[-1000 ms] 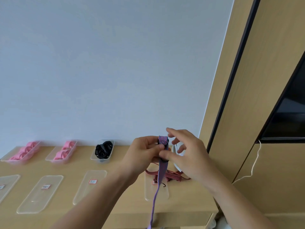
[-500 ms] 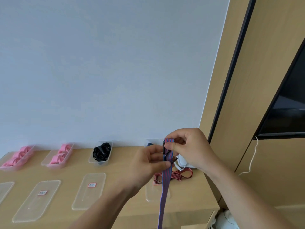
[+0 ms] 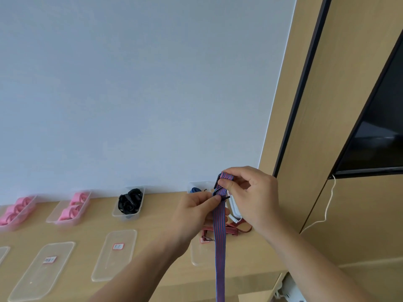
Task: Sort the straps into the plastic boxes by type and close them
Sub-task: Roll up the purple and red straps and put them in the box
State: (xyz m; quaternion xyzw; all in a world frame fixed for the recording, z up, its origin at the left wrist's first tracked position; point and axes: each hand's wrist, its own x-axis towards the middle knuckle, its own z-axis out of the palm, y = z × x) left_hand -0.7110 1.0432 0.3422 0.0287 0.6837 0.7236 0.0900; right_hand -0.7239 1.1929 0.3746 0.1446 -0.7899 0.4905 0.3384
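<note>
A long blue-and-red striped strap [image 3: 219,247] hangs down past the table's front edge. My left hand [image 3: 196,212] pinches it just below its black buckle. My right hand [image 3: 250,192] pinches the strap's folded top end above that buckle. Behind my hands a clear box [image 3: 197,186] against the wall holds a blue strap. A red striped strap [image 3: 231,231] lies loose on the table under my right hand, partly on a clear lid [image 3: 200,253].
Along the wall stand a clear box of black straps [image 3: 128,203] and two boxes of pink straps [image 3: 70,209] [image 3: 15,211]. Several clear lids [image 3: 115,253] lie in a row nearer me. A wooden cabinet [image 3: 349,192] and a white cord [image 3: 327,203] border the right.
My right hand has lifted the strap's top end up and right, folding it over the buckle, while my left hand kept its pinch. The view has shifted slightly right.
</note>
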